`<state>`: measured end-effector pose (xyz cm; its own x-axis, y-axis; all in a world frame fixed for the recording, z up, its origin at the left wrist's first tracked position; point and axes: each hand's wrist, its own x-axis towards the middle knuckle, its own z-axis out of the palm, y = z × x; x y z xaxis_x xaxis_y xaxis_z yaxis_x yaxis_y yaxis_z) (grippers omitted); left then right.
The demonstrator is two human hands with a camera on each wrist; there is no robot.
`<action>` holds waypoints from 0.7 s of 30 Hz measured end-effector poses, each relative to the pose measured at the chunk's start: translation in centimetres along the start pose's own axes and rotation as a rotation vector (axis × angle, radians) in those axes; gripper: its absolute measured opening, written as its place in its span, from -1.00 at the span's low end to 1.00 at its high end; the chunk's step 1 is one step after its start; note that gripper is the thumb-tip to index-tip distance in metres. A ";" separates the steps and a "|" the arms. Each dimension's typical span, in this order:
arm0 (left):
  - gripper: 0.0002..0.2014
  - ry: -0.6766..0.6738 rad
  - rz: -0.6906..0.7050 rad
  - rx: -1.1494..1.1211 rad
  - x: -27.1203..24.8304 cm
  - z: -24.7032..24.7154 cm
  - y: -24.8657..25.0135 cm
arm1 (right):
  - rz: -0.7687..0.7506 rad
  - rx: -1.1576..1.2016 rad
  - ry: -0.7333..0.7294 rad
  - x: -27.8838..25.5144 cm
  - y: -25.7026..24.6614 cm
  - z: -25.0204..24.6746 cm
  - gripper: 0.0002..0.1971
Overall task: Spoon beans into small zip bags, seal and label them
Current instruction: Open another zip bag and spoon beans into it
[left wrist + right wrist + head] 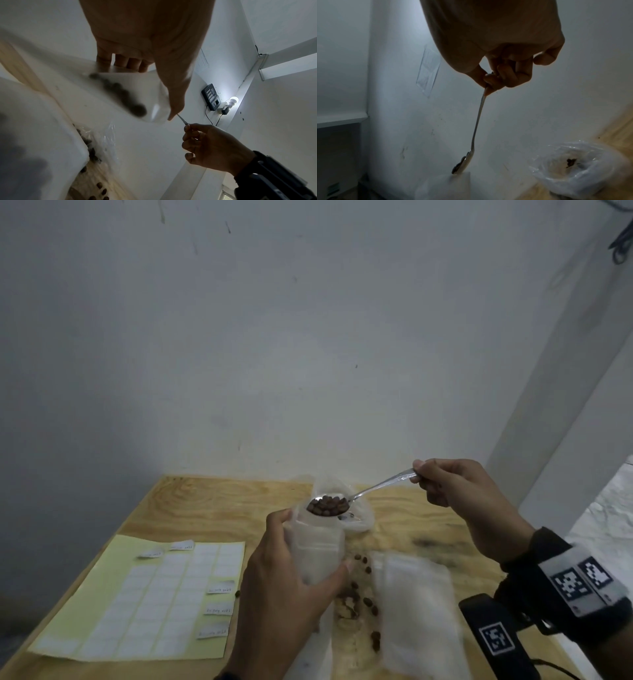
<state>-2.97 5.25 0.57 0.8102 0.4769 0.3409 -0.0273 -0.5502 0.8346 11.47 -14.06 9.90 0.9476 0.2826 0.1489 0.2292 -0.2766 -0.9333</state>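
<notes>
My left hand (pixel 294 573) grips a small frosted zip bag (pixel 317 546) upright above the wooden table, mouth up. My right hand (pixel 455 491) pinches the handle end of a metal spoon (pixel 376 486). Its bowl, heaped with brown beans (pixel 327 506), sits at the bag's mouth. In the left wrist view the bag (pixel 130 94) shows a dark row of beans inside, held between thumb and fingers (pixel 120 62). In the right wrist view the spoon (pixel 476 127) reaches down to the bag's top edge (pixel 453 181).
A clear plastic bag of beans (pixel 359 515) sits just behind the zip bag. Loose beans (pixel 363 594) lie scattered on the table (pixel 212 501). Empty zip bags (pixel 414 611) lie at the right. A yellow label sheet (pixel 147 597) lies at the left.
</notes>
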 end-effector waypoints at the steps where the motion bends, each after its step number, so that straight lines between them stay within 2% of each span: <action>1: -0.15 0.006 -0.003 0.008 -0.1 -0.1 0.0 | -0.007 -0.003 -0.003 -0.3 -0.2 0.1 -0.63; 7: -0.17 -0.017 -0.028 0.088 -0.5 -1.0 0.6 | -0.108 -0.006 0.003 -1.7 -1.2 0.2 -0.62; 13: -0.19 0.012 0.002 0.091 -0.5 -1.6 1.0 | -0.576 -0.165 0.032 -4.1 -3.2 0.6 -0.71; 16: -0.18 0.013 0.028 0.075 -0.7 -1.7 0.9 | -0.744 -0.257 0.073 -5.2 -4.5 1.0 -0.74; 18: -0.16 0.020 0.043 0.069 -0.9 -1.8 0.8 | -0.800 -0.297 0.099 -5.5 -4.9 1.1 -0.75; 21: -0.16 0.019 0.048 0.048 -1.1 -2.1 0.7 | -0.782 -0.274 0.102 -5.6 -4.9 1.1 -0.73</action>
<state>-5.13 5.76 1.69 0.7971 0.4621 0.3888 -0.0376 -0.6046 0.7956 4.77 -13.28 13.31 0.5049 0.4048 0.7624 0.8630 -0.2528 -0.4373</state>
